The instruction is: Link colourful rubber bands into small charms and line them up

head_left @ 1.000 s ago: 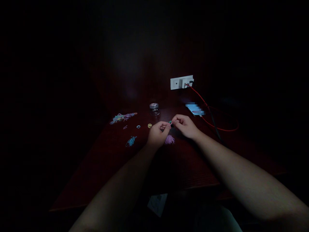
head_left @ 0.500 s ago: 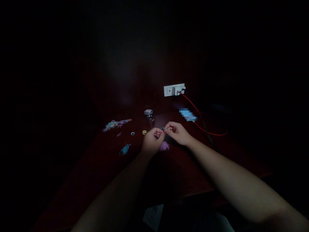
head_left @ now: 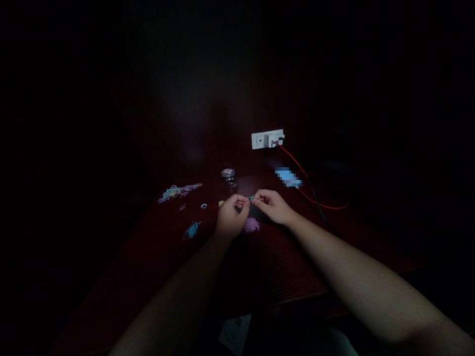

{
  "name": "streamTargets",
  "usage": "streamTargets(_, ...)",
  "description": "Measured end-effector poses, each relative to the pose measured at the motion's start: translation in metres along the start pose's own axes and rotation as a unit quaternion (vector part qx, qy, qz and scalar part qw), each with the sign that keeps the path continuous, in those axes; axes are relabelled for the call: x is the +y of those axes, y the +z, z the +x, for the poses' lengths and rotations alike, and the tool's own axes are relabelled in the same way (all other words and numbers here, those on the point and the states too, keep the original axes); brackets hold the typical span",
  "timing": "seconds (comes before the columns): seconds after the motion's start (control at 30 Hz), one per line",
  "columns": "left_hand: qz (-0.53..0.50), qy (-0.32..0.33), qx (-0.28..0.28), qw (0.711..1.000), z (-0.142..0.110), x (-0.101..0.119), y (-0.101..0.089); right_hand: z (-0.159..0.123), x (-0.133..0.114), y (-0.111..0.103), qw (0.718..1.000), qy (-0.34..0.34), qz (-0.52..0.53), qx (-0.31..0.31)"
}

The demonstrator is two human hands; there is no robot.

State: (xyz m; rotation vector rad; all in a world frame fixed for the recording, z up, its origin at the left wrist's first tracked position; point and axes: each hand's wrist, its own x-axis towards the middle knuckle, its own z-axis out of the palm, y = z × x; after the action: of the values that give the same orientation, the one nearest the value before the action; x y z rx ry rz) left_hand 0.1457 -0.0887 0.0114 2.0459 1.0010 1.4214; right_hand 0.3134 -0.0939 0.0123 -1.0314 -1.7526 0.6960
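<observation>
The scene is very dark. My left hand point(head_left: 230, 217) and my right hand point(head_left: 272, 205) meet above a dark red table point(head_left: 156, 262), fingertips pinched together on a tiny green rubber band point(head_left: 251, 198) held between them. A small heap of pink bands point(head_left: 252, 225) lies on the table just below the hands. Left of the hands lie a yellow band point(head_left: 221, 202), a blue ring point(head_left: 204, 205) and a bundle of blue bands point(head_left: 191, 229). A mixed pile of coloured bands point(head_left: 178, 190) sits farther left.
A small glass jar point(head_left: 228, 176) stands behind the hands. A white wall socket point(head_left: 267, 139) holds a plug with a red cable point(head_left: 319, 198) running to a phone point(head_left: 288, 177) at the right. A pale paper scrap point(head_left: 233, 333) lies below the table's front edge.
The view shifted, so everything sits slightly lower and to the left than a second ago. Both hands stay pinched together on the green band; my left hand has turned a little.
</observation>
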Motion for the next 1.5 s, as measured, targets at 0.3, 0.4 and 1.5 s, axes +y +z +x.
streamTargets(0.3,-0.017,0.002,0.007,1.000,0.000,-0.005,0.000,0.000,0.002,-0.001,0.999,-0.027,-0.012,0.017)
streamTargets(0.4,-0.026,-0.005,0.003,1.000,0.000,-0.005,0.000,0.001,0.005,-0.001,0.999,-0.031,-0.023,0.023)
streamTargets(1.5,-0.061,0.001,0.017,0.998,0.002,-0.005,0.001,-0.001,-0.001,0.001,0.999,-0.036,-0.006,0.001)
